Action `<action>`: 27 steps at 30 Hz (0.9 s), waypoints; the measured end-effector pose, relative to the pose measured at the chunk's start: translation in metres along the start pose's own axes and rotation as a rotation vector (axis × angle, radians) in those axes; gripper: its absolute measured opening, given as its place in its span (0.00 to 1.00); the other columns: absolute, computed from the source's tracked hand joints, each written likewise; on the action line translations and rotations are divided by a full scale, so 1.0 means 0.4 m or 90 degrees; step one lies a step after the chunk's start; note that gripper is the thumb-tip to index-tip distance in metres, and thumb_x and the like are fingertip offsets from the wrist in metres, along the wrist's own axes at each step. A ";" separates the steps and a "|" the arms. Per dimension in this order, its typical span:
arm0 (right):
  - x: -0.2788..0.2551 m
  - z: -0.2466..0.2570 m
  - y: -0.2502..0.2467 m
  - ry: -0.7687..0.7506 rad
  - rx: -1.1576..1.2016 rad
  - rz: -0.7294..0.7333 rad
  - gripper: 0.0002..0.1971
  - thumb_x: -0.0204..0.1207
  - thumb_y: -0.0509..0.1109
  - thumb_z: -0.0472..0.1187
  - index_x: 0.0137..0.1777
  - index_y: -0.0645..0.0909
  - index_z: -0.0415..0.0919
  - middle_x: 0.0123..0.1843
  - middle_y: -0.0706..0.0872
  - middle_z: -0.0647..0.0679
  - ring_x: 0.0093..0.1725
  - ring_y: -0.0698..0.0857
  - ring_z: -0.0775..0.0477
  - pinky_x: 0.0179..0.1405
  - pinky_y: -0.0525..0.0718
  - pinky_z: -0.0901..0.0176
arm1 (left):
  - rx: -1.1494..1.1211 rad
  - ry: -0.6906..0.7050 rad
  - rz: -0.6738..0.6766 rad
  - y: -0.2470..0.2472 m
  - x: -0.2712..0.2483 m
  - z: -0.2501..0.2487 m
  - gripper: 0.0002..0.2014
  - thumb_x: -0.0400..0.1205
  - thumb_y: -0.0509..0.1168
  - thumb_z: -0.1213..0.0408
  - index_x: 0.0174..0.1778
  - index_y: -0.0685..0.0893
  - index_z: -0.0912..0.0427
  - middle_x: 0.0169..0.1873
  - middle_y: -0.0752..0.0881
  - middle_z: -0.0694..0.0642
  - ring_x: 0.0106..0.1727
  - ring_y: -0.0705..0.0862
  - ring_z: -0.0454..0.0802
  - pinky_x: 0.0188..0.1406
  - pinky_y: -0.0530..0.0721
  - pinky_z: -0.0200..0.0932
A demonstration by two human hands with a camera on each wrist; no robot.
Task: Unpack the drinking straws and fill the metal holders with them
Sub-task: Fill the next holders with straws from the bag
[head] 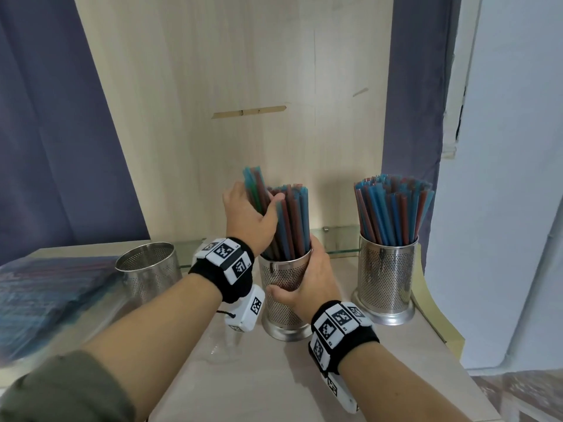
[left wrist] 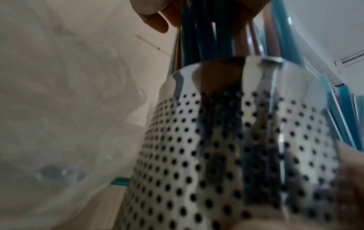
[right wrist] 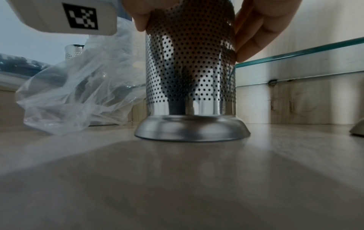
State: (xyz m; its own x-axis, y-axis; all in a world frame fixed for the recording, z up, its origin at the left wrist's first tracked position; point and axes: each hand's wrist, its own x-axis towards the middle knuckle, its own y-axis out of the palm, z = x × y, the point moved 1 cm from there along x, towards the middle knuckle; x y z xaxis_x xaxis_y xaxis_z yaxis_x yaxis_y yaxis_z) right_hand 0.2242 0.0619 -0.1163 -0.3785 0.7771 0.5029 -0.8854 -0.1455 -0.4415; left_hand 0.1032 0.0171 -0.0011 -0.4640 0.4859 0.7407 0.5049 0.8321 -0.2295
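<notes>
One holder (head: pixel 386 269) at right full, middle holder (head: pixel 283 287) gripped by right hand (head: pixel 307 284) while left hand (head: pixel 248 217) clutches a straw bundle (head: pixel 256 190) going in, left holder (head: pixel 149 269) empty.

blue and red straws (head: pixel 291 220), silver perforated holder (head: pixel 281 295)

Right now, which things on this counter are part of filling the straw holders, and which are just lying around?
Part of the job:
- middle holder, gripped by the right hand
- bundle of straws held by the left hand
- full holder on the right
- empty holder on the left
- pack of straws

Lying about:
- empty clear plastic wrapper
- glass shelf
</notes>
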 end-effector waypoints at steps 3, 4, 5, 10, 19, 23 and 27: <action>0.001 -0.002 0.001 -0.002 -0.004 -0.004 0.60 0.51 0.87 0.57 0.81 0.56 0.53 0.68 0.74 0.53 0.70 0.74 0.52 0.71 0.79 0.49 | -0.018 -0.020 0.017 -0.004 0.004 0.015 0.14 0.71 0.71 0.43 0.45 0.74 0.38 0.50 0.81 0.48 0.57 0.84 0.51 0.63 0.83 0.56; 0.002 -0.002 0.001 -0.004 -0.004 -0.005 0.60 0.51 0.86 0.57 0.81 0.56 0.53 0.68 0.74 0.54 0.70 0.74 0.52 0.71 0.79 0.49 | -0.023 -0.023 0.022 -0.008 0.008 0.021 0.17 0.69 0.71 0.42 0.49 0.74 0.39 0.52 0.84 0.50 0.57 0.85 0.48 0.61 0.84 0.54; 0.003 -0.002 0.000 -0.005 -0.003 -0.006 0.59 0.51 0.86 0.57 0.81 0.56 0.53 0.68 0.74 0.54 0.70 0.74 0.52 0.71 0.79 0.49 | -0.030 -0.021 0.029 -0.015 0.010 0.023 0.22 0.69 0.72 0.42 0.55 0.73 0.41 0.54 0.85 0.50 0.57 0.86 0.46 0.61 0.85 0.53; 0.003 -0.003 0.001 -0.002 -0.001 -0.001 0.60 0.51 0.86 0.57 0.81 0.55 0.54 0.69 0.73 0.55 0.71 0.74 0.52 0.72 0.78 0.48 | 0.011 0.035 0.085 -0.043 0.025 0.016 0.43 0.75 0.75 0.54 0.80 0.55 0.37 0.75 0.74 0.51 0.73 0.75 0.44 0.71 0.72 0.40; 0.004 -0.005 0.004 -0.002 -0.006 -0.002 0.60 0.50 0.86 0.58 0.82 0.56 0.52 0.71 0.73 0.53 0.72 0.73 0.51 0.73 0.78 0.47 | 0.125 0.149 0.085 -0.063 0.032 0.030 0.22 0.80 0.65 0.46 0.67 0.81 0.52 0.57 0.83 0.42 0.59 0.80 0.42 0.63 0.81 0.48; 0.006 -0.006 0.004 -0.001 -0.004 -0.002 0.60 0.49 0.85 0.59 0.80 0.57 0.54 0.70 0.73 0.54 0.71 0.74 0.52 0.72 0.78 0.46 | 0.104 0.231 0.092 -0.079 0.005 0.022 0.25 0.85 0.51 0.50 0.73 0.78 0.59 0.62 0.83 0.50 0.64 0.78 0.42 0.67 0.76 0.45; 0.002 -0.004 0.004 -0.005 -0.001 -0.003 0.60 0.50 0.86 0.58 0.81 0.56 0.53 0.70 0.73 0.54 0.72 0.73 0.51 0.72 0.78 0.46 | 0.198 0.318 0.157 -0.084 -0.005 -0.015 0.32 0.83 0.52 0.47 0.82 0.65 0.61 0.78 0.71 0.58 0.79 0.67 0.51 0.78 0.61 0.44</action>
State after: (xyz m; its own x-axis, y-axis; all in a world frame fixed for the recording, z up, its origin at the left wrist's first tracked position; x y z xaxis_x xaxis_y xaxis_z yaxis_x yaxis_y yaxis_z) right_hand 0.2230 0.0634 -0.1176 -0.3759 0.7726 0.5116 -0.8872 -0.1407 -0.4395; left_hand 0.0915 -0.0135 0.0089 0.0730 0.5525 0.8303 0.2841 0.7865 -0.5484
